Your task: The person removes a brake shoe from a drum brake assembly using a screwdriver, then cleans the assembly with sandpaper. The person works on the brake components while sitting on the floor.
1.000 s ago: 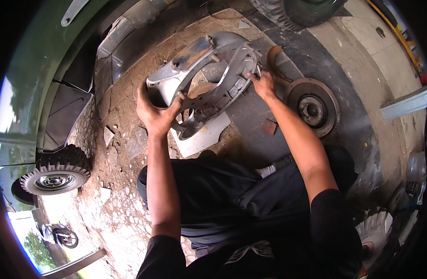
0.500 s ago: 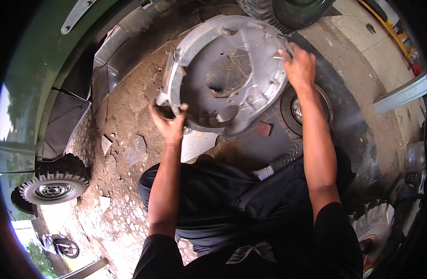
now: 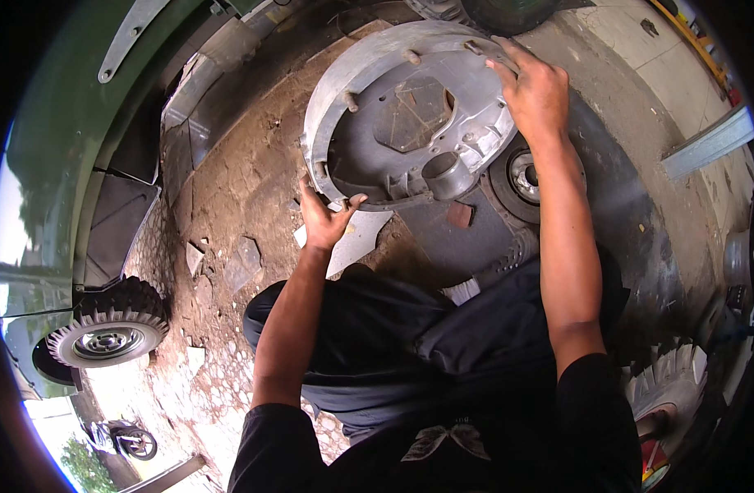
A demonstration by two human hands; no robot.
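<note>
A large grey metal bell housing [image 3: 356, 149], round with a wide opening in its middle and a short tube on its near side, is held up in front of me, tilted. My left hand [image 3: 326, 218] grips its near-left rim, thumb on one side and fingers on the other. On its far-right rim, my right hand [image 3: 536, 92] is closed with the fingers over the edge. Below my right forearm lies a round metal disc [image 3: 508, 177] with a hub in its middle, partly hidden by the forearm and the housing.
A green vehicle [image 3: 57, 189] with a knobbly wheel [image 3: 106, 333] stands at left. Another tyre [image 3: 508, 12] is at the far side. Broken flat pieces [image 3: 244, 261] and a reddish chip [image 3: 461, 215] lie on the dirt floor. At right a metal beam [image 3: 710, 144] juts in.
The bell housing has turned and tilted, so its short tube now shows on the near side. My left hand has shifted slightly right along with it; my right hand still holds the far rim.
</note>
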